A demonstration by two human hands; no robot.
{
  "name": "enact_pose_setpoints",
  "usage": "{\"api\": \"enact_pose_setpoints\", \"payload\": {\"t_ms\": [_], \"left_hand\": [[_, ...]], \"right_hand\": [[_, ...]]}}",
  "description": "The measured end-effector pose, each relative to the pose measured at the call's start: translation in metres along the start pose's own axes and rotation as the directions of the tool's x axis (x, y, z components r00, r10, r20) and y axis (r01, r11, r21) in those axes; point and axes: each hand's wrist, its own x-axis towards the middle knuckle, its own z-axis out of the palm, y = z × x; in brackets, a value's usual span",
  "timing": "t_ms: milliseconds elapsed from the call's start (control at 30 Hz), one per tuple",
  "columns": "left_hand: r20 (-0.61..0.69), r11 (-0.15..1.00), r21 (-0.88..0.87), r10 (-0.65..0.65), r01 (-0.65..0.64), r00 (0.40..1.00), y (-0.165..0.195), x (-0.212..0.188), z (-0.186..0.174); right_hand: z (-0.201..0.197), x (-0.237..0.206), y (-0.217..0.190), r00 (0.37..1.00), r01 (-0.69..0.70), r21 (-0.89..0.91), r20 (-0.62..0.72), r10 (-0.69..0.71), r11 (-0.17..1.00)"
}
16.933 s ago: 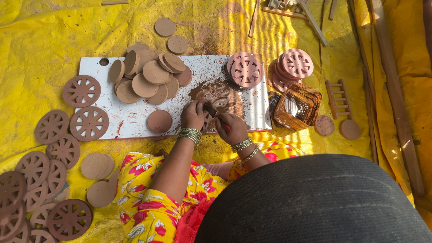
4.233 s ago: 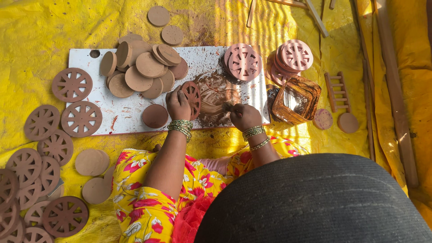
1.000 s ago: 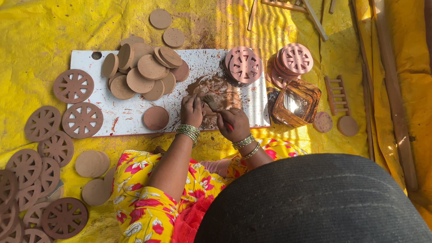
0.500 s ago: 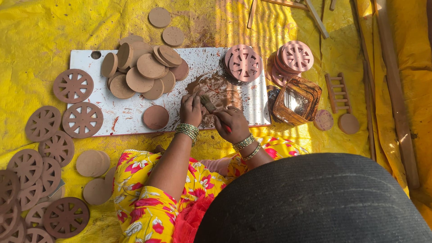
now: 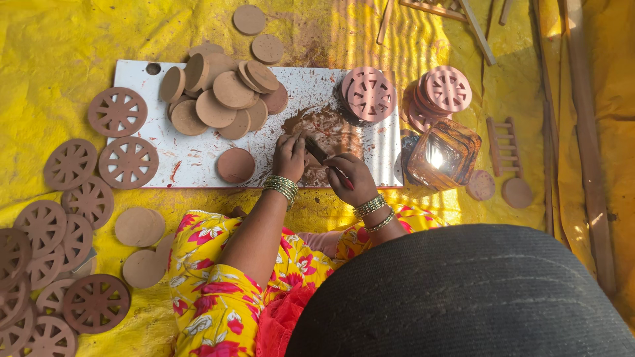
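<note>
Head view: both hands (image 5: 321,168) work clay on white board (image 5: 198,165).

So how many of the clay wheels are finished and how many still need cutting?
Many look done: cut wheels lie left of the white board, more stacked at its right. In hand: the left hand steadies a clay piece while the right hand works it with a thin tool. Left: the pile of plain discs and one loose disc.
</note>
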Motion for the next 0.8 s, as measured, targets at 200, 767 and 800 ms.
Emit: {"api": "enact_pose_setpoints", "payload": {"t_ms": [200,767,800], "left_hand": [[-0.100,0.996,0.065,0.061,-0.055,0.993,0.002,0.003,0.003],[-0.127,0.994,0.097,0.059,-0.047,0.990,-0.003,0.004,0.003],[-0.145,0.995,0.076,0.070,-0.059,0.987,-0.004,0.005,0.002]], "right_hand": [[-0.005,-0.003,0.004,0.995,0.070,-0.028,0.079,-0.068,0.997],[0.001,-0.012,0.009,0.954,-0.254,0.035,0.174,0.244,0.967],[0.002,-0.012,0.008,0.972,-0.212,0.012,0.106,0.210,0.977]]}}
